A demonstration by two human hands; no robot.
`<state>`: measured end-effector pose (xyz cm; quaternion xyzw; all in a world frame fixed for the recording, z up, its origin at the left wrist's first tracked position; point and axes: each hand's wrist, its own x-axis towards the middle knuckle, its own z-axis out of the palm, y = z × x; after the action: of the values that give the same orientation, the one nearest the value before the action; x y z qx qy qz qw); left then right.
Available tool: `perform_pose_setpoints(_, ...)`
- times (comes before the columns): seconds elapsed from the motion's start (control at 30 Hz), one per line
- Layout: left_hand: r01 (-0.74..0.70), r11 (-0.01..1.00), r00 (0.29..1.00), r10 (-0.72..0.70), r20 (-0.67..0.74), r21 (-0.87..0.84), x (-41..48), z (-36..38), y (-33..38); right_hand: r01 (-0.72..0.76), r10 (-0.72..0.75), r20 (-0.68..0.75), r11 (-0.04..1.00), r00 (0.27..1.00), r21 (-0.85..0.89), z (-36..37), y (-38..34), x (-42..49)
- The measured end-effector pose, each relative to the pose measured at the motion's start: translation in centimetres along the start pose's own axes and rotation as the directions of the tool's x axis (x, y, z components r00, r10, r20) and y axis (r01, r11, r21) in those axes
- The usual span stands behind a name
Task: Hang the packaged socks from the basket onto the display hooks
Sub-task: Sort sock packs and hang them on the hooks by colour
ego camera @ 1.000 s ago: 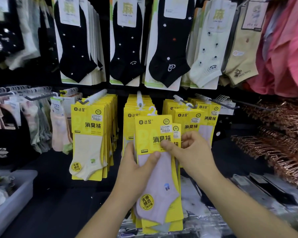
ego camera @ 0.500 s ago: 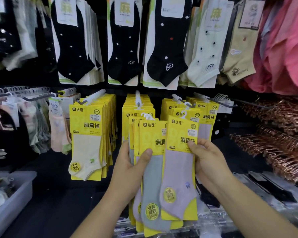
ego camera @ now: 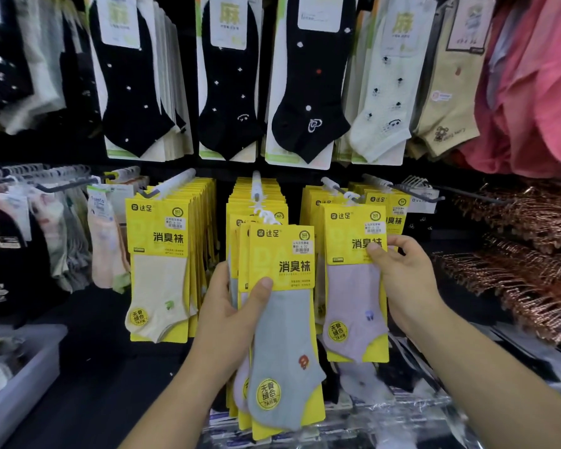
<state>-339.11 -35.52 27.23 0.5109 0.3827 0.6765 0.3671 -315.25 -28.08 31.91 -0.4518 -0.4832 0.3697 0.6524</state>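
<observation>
At the sock rack, my left hand (ego camera: 230, 322) grips a fanned stack of yellow-carded packs (ego camera: 282, 335), thumb pressed across the front one, a grey sock, held up in front of the middle hook (ego camera: 256, 186). My right hand (ego camera: 405, 286) pinches the right edge of a lilac sock pack (ego camera: 353, 286), thumb on the card face and fingers curled behind it. That pack hangs upright just beside the stack, its top at the tip of the right-hand hook (ego camera: 337, 189); whether its hanger sits on the hook, I cannot tell. Cream sock packs (ego camera: 159, 270) fill the hook to the left, black socks (ego camera: 305, 92) hang in the row above, and copper hangers (ego camera: 531, 254) lie piled at right.
</observation>
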Motion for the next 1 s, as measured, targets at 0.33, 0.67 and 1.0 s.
perform_pose_setpoints(0.33,-0.033,0.999,0.999,0.032,0.031,0.01,-0.3,0.7,0.2,0.019,-0.073,-0.135,0.931,0.988,-0.364,0.7,1.0,-0.4)
perform_pose_setpoints(0.67,-0.022,1.0,0.999,0.022,0.037,0.007,-0.7,1.7,0.4,0.097,-0.04,0.221,0.963,0.974,-0.251,4.4,-2.2,-5.9)
perform_pose_setpoints(1.0,0.035,0.997,0.999,-0.035,0.001,0.066,-0.7,1.7,-0.6,-0.088,0.087,0.195,0.996,0.977,-0.006,2.7,-2.2,-5.5)
